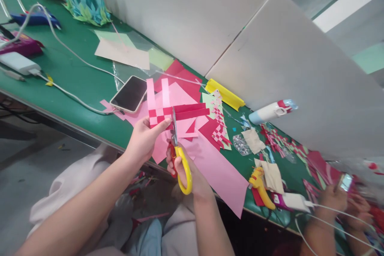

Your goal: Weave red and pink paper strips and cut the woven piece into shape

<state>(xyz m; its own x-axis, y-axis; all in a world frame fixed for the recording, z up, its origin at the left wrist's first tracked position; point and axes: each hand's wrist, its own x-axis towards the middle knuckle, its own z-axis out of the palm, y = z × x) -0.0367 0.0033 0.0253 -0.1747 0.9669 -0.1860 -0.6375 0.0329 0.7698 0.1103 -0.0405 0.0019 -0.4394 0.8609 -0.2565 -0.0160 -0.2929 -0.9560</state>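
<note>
— Grip first: what does each hand have?
— Left hand (144, 136): pinching the woven piece (156, 117) by its lower edge, thumb on the front, fingers mostly hidden behind. Right hand (196, 176): wrapped round the handles of the yellow-and-red scissors (183, 164), blades pointing up.

— Location of the piece?
— Held above the pink paper (220, 164) spread at the edge of the green table (78, 76); phone (129, 93) to its left.

— Done so far?
— Checkered patch formed, pink and crimson squares alternating. Weave looks tight; judged complete in that small block, though the thumb covers one corner.

— Left over?
— Loose ends at full length. Pale pink strips (150, 92) stand up from the top edge; crimson strips (192, 110) run out to the right. No cut visible through either set. Blades lie upright where the crimson strips leave the checks; cannot tell whether they have closed on paper.

— Any comparison pieces?
— Yes. Small checkered pieces (218, 134) lie on pale green paper to the right, with tapered, tail-like ends. Against those, the held one appears part-way: woven, untrimmed, unshaped.

— Confidence?
— Fair on the weaving, low on the cutting. More checkered pieces (277, 140) lie farther along the table, too blurred to grade.
</note>
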